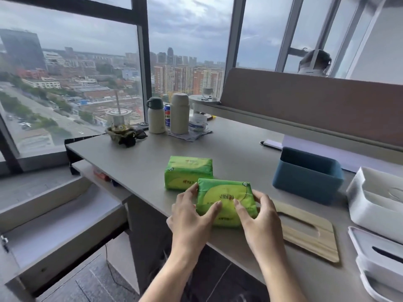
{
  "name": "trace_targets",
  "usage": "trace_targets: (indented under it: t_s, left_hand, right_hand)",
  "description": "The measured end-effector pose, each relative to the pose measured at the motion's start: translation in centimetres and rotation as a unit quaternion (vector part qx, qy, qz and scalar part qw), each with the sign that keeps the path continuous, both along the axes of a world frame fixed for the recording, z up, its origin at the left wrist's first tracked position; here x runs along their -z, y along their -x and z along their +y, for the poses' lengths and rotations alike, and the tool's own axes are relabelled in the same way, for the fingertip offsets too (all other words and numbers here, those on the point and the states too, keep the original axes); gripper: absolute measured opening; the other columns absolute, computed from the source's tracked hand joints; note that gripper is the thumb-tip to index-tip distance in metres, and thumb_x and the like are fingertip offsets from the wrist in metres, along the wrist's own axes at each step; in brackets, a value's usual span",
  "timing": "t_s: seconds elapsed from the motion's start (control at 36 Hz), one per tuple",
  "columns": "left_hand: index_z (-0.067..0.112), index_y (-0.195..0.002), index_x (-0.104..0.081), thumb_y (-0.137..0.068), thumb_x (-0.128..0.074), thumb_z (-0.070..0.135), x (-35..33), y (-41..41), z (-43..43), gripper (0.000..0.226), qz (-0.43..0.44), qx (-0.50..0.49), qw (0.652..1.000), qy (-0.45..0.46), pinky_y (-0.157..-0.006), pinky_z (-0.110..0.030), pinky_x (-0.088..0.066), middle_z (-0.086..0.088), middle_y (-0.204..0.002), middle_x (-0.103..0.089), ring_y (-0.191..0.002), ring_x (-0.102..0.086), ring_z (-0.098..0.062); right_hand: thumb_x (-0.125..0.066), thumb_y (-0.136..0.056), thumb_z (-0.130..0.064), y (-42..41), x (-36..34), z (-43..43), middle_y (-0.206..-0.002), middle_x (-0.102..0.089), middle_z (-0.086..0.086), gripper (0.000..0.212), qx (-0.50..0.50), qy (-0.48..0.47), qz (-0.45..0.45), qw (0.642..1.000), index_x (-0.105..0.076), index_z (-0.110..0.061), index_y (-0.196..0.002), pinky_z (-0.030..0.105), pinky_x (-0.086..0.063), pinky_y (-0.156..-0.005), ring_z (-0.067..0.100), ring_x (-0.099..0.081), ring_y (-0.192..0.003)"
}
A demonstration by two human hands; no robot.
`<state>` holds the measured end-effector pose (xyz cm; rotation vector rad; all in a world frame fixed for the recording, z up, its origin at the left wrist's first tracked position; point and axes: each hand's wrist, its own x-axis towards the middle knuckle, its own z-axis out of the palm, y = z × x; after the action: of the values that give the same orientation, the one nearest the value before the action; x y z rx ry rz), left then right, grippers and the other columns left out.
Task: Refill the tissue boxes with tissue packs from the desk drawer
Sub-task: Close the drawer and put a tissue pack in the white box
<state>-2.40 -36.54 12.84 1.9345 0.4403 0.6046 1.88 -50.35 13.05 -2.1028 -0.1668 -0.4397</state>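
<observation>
Two green tissue packs lie on the desk. The near pack sits at the front edge, with my left hand on its left side and my right hand on its right side, fingers curled over its top. The far pack rests just behind it, touching it. An open blue tissue box stands to the right. Its wooden slotted lid lies flat near the front edge. A white open box and a white lid sit at the far right.
An open desk drawer sticks out at lower left, its inside bare. At the back stand two flasks, a can, a glass cup and a small jar. A padded divider runs along the right; a person's head shows behind it.
</observation>
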Motion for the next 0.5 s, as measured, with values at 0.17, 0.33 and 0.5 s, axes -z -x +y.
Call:
trace_targets:
  t_s: [0.17,0.33,0.5]
  left_hand:
    - [0.054,-0.112,-0.056,-0.058,-0.06,0.077,-0.5,0.2,2.7,0.059,0.019,0.039,0.997,0.064,-0.103,-0.046,-0.044,0.028,-0.111,-0.066,-0.102,-0.062,-0.002]
    - [0.031,-0.105,-0.072,-0.083,-0.074,0.033,-1.0,3.1,7.5,0.022,-0.056,-0.003,0.992,0.116,-0.072,-0.01,-0.05,0.015,-0.097,-0.075,-0.084,-0.069,0.004]
    - [0.026,-0.096,-0.073,-0.087,-0.07,0.019,-0.3,7.8,13.9,0.011,-0.094,-0.11,0.978,0.15,-0.069,-0.015,-0.055,0.006,-0.088,-0.077,-0.082,-0.071,-0.01]
  right_hand:
    - [-0.07,-0.084,-0.018,0.3,-1.8,0.8,-0.11,-0.065,0.003,0.029,0.024,0.019,-0.121,0.992,-0.067,-0.015,-0.113,0.035,-0.05,-0.093,0.02,-0.062,-0.105]
    - [-0.066,-0.087,-0.015,1.6,-4.4,5.0,-0.098,-0.066,-0.007,0.019,-0.087,-0.029,-0.17,0.981,-0.068,-0.024,-0.104,0.019,-0.047,-0.082,0.002,-0.061,-0.09]
    - [-0.068,-0.085,-0.012,4.3,-3.4,14.0,-0.085,-0.068,-0.01,0.015,-0.232,-0.097,-0.129,0.959,-0.069,-0.025,-0.092,0.015,-0.048,-0.071,0.004,-0.065,-0.079]
